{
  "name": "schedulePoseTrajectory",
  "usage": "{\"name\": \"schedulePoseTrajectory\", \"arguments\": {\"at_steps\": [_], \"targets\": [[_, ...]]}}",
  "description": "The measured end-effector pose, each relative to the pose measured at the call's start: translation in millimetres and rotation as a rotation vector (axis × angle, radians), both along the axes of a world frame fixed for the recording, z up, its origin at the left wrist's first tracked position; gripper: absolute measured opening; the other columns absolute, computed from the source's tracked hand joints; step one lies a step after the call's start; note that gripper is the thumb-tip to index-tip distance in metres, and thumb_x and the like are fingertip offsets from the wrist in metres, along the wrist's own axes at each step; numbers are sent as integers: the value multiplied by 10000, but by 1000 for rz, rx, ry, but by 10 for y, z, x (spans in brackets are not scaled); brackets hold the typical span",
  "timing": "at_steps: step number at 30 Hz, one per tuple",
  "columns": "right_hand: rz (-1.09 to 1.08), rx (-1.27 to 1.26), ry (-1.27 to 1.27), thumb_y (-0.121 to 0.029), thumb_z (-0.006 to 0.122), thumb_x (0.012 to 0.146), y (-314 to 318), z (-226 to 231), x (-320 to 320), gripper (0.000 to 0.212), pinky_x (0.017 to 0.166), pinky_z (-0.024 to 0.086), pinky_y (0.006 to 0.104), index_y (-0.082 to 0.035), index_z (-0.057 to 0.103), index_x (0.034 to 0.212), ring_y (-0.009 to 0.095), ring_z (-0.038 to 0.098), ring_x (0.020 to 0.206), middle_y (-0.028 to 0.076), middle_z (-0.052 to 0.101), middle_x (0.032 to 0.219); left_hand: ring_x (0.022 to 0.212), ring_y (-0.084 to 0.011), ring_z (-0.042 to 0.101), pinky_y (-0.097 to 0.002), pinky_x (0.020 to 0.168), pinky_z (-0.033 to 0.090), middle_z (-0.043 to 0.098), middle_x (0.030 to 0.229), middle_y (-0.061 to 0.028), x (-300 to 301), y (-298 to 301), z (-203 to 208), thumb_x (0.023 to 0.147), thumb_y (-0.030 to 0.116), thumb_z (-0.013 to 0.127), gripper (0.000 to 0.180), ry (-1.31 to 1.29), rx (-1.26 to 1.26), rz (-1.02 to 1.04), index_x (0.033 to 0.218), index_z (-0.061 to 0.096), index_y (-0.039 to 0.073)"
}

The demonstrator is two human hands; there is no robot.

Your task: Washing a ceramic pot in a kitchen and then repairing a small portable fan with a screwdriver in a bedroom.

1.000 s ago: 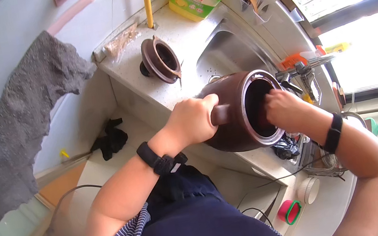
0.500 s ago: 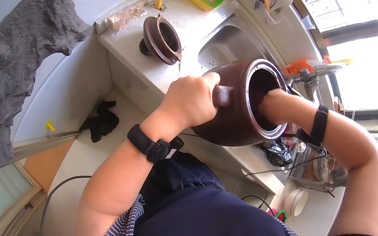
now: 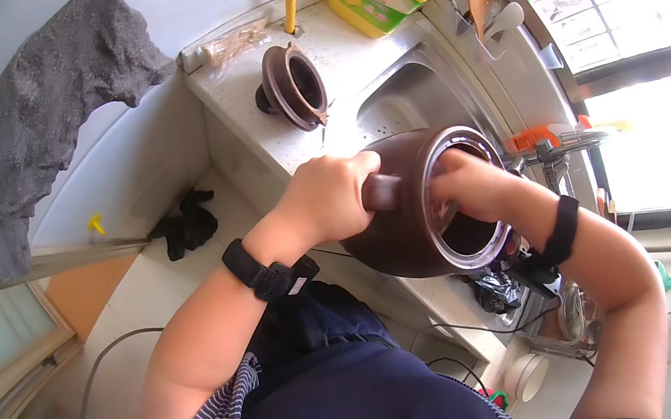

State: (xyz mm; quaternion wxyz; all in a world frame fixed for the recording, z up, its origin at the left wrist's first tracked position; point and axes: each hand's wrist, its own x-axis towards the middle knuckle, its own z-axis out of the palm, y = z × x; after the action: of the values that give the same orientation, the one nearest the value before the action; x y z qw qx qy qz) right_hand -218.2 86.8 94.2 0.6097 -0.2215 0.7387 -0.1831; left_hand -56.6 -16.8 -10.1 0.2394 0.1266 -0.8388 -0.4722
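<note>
Scrubbing looks to be the step: left hand grips the brown clay pot by its side handle, tilted over the sink; right hand reaches inside, fingers hidden. Next calls for rotating it steadily.

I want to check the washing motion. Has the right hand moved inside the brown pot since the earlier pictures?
Cannot tell. The right hand reaches into the mouth of the brown pot over the sink as before; the camera itself shifted, so small motion is unclear.
</note>
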Motion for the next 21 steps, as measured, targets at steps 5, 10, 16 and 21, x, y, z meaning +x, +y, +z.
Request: {"name": "schedulePoseTrajectory", "arguments": {"at_steps": [5, 10, 16, 21], "targets": [[-420, -107, -180, 23, 466, 829, 197, -143, 303, 386, 772, 484, 302, -78, 463, 1201, 159, 601, 874, 76, 603, 986, 726, -361, 574, -385, 621, 459, 583, 735, -167, 48, -18, 19, 563, 61, 663, 272, 19, -11, -11, 797, 527, 32], [751, 229, 194, -6, 477, 779, 176, -34, 196, 422, 782, 470, 326, -83, 534, 1190, 236, 607, 910, 120, 621, 1016, 721, -361, 569, -386, 612, 455, 576, 729, -167, 70, 1, 41, 564, 58, 666, 266, 29, 7, -11, 785, 521, 29], [1796, 417, 961, -143, 582, 750, 122, 27, 4, 174, 675, 493, 334, -128, 693, 883, 184, 622, 924, 39, 666, 921, 712, -359, 569, -381, 605, 456, 576, 726, -166, 73, -14, 25, 558, 50, 667, 270, 71, -7, -45, 786, 524, 26], [2025, 293, 1144, -221, 568, 781, 132, 45, 1, 150, 743, 434, 327, -190, 701, 845, 167, 626, 862, 6, 670, 886, 711, -362, 569, -380, 601, 456, 574, 721, -166, 70, -26, 38, 550, 41, 665, 278, 52, -13, -36, 787, 522, 21]]}}
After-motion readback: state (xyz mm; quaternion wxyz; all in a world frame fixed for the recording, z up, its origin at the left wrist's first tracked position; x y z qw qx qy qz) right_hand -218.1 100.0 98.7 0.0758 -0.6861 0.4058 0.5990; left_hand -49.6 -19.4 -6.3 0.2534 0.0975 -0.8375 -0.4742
